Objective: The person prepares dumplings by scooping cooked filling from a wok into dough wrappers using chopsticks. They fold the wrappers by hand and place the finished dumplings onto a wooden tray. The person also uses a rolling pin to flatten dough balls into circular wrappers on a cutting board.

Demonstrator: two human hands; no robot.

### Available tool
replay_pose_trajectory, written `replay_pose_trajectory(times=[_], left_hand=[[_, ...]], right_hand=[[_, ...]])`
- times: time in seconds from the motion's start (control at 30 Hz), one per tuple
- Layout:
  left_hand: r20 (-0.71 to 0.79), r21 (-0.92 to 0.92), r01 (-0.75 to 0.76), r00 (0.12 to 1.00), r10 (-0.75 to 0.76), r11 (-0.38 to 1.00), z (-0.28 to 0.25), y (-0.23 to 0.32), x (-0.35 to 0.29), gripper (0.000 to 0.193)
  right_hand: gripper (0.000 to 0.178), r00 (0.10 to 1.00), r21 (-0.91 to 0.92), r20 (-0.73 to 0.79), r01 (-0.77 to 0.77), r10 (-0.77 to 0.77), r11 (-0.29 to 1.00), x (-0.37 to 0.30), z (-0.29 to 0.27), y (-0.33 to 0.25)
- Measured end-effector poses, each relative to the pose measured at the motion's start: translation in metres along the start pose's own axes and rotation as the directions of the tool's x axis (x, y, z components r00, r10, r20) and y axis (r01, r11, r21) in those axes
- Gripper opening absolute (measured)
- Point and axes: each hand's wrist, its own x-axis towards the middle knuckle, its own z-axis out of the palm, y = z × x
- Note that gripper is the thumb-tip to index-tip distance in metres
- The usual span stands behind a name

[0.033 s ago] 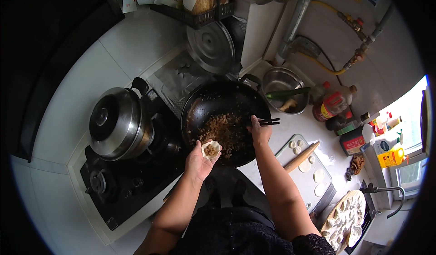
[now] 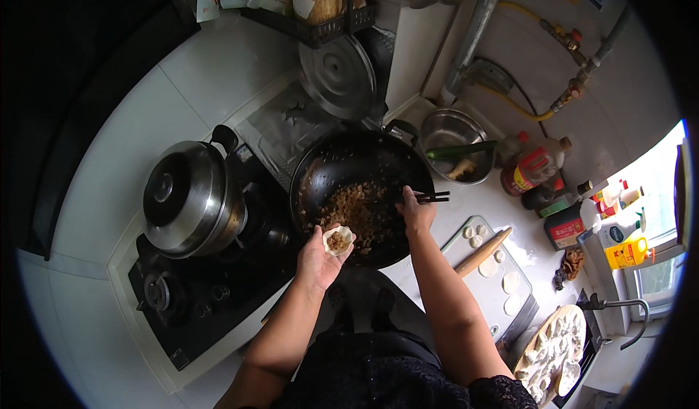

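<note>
My left hand cups a round dumpling wrapper with a small heap of brown filling in its middle. The wrapper sits in the fingers above the near rim of a black wok. Crumbly cooked filling lies in the bottom of the wok. My right hand grips a pair of dark chopsticks over the wok's right side. Their upper ends stick out to the right; the lower ends are hard to make out against the dark wok.
On the right, a cutting board holds a rolling pin, dough pieces and flat wrappers. Finished dumplings fill a tray near the sink tap. A metal bowl and several bottles stand behind. A lidded steel pot sits on the stove, left.
</note>
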Motion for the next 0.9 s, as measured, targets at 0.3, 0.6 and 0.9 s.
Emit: replay_pose_trajectory(times=[0.3,0.6,0.9], left_hand=[[-0.005,-0.026,-0.024,1.0,0.024,0.999,0.002,0.002,0.019,0.045],[0.142,0.015,0.009,0.99,-0.011,1.0,0.034,-0.008,0.007,0.044],[0.149,0.046,0.04,0.988,-0.046,0.998,0.034,-0.009,-0.006,0.046]], right_hand=[[0.025,0.896,0.248,0.355,-0.365,0.266,0.898,-0.049,-0.039,-0.068],[0.03,0.937,0.172,0.329,-0.184,0.12,0.968,-0.089,-0.074,-0.106],[0.028,0.933,0.187,0.328,-0.217,0.148,0.958,-0.084,-0.079,-0.093]])
